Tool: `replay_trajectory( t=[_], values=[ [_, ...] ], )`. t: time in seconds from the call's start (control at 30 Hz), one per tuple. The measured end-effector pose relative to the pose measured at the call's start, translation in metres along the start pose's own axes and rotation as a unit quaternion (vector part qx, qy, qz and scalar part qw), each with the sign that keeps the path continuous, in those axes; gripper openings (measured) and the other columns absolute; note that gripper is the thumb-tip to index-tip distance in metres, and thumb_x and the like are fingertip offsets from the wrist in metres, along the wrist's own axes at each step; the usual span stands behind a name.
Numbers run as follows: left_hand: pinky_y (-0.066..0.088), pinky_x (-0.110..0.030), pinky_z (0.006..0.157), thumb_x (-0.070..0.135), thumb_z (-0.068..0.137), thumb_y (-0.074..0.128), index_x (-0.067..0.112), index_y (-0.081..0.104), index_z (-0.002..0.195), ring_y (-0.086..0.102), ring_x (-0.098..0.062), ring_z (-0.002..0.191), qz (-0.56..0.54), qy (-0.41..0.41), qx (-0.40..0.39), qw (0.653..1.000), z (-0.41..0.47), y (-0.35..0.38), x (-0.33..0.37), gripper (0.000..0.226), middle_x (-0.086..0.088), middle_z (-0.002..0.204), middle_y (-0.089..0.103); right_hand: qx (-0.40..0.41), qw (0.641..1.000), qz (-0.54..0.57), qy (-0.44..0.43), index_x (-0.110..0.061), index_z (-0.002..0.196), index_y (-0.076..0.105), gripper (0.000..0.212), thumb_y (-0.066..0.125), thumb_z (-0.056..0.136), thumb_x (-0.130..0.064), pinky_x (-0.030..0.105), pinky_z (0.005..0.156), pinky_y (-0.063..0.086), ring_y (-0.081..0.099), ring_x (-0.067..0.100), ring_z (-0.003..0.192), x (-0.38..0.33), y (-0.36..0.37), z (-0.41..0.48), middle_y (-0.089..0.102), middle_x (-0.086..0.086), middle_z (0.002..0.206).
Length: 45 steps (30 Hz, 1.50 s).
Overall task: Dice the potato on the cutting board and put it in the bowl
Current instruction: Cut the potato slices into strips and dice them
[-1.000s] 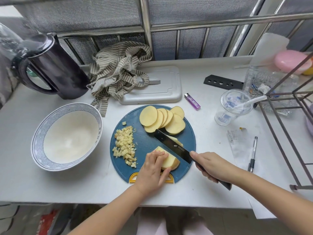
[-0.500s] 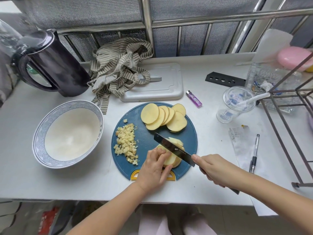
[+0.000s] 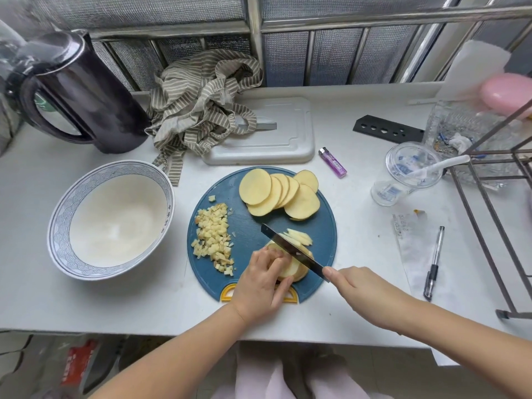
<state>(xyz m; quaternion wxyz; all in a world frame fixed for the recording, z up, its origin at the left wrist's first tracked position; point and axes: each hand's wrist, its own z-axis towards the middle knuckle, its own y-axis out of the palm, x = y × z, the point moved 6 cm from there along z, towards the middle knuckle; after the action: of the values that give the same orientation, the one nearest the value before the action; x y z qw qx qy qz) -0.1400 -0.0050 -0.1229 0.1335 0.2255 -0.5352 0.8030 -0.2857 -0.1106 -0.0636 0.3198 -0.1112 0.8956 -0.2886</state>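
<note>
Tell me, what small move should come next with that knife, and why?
Probably press the knife down through the potato stack to cut one more strip. The right hand holds the blade across the stack, the left hand grips the uncut part, and a few cut strips lie just beyond the blade. The bowl holds no potato yet.

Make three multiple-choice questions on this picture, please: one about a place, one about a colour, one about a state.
1. The diced potato lies on the cutting board's: A left part; B right part; C far edge.
2. The lighter is: A green; B purple; C red.
3. The bowl is: A upside down; B full of dice; C without any potato.
Answers: 1 A, the pile sits left of the knife; 2 B, its body is purple; 3 C, only its white inside shows.
</note>
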Motion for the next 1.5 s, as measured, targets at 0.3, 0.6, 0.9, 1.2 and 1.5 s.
replay_trajectory(
  t=[0.3, 0.6, 0.9, 1.2, 1.5],
  values=[
    [0.038, -0.029, 0.092, 0.034, 0.090, 0.053, 0.014, 0.052, 0.116, 0.043, -0.024, 0.101, 0.006, 0.004, 0.002, 1.000, 0.001, 0.000, 0.001, 0.033, -0.004, 0.110, 0.045, 0.011, 1.000, 0.002, -0.003, -0.013, 0.062, 0.032, 0.055, 0.023, 0.102, -0.050, 0.035, 0.064, 0.036, 0.039, 0.019, 0.059, -0.001, 0.010, 0.009, 0.043, 0.004, 0.062],
    [0.037, -0.029, 0.091, 0.034, 0.090, 0.054, 0.012, 0.055, 0.115, 0.042, -0.023, 0.098, 0.008, -0.001, -0.009, 1.000, 0.001, 0.001, 0.001, 0.034, -0.005, 0.110, 0.046, 0.019, 1.000, -0.009, -0.016, -0.015, 0.064, 0.041, 0.054, 0.024, 0.101, -0.051, 0.038, 0.074, 0.042, 0.050, 0.022, 0.070, 0.010, 0.029, 0.028, 0.051, 0.001, 0.068],
    [0.040, -0.033, 0.094, 0.037, 0.090, 0.051, 0.013, 0.046, 0.112, 0.043, -0.024, 0.103, -0.001, -0.021, -0.007, 1.000, -0.001, 0.001, 0.001, 0.033, -0.005, 0.112, 0.043, -0.023, 0.979, 0.197, 0.038, -0.013, 0.063, 0.038, 0.055, 0.030, 0.101, -0.052, 0.024, 0.045, 0.033, 0.036, 0.014, 0.038, 0.033, 0.018, 0.041, 0.040, 0.002, 0.049],
    [0.053, -0.038, 0.084, 0.042, 0.093, 0.047, 0.016, 0.047, 0.114, 0.043, -0.024, 0.103, 0.014, -0.027, -0.008, 0.999, -0.003, -0.001, 0.000, 0.034, -0.006, 0.109, 0.044, -0.031, 0.973, 0.227, 0.018, -0.013, 0.062, 0.039, 0.056, 0.034, 0.098, -0.055, 0.022, 0.039, 0.029, 0.030, 0.017, 0.037, 0.022, 0.014, 0.022, 0.037, 0.003, 0.049],
    [0.052, -0.035, 0.086, 0.042, 0.090, 0.048, 0.018, 0.046, 0.115, 0.042, -0.022, 0.105, 0.015, -0.027, -0.006, 0.999, -0.003, -0.002, 0.000, 0.034, -0.003, 0.108, 0.044, 0.000, 0.987, 0.153, 0.045, -0.015, 0.063, 0.039, 0.056, 0.033, 0.097, -0.059, 0.022, 0.042, 0.031, 0.032, 0.014, 0.040, 0.012, 0.001, -0.004, 0.041, -0.001, 0.052]
  ],
)
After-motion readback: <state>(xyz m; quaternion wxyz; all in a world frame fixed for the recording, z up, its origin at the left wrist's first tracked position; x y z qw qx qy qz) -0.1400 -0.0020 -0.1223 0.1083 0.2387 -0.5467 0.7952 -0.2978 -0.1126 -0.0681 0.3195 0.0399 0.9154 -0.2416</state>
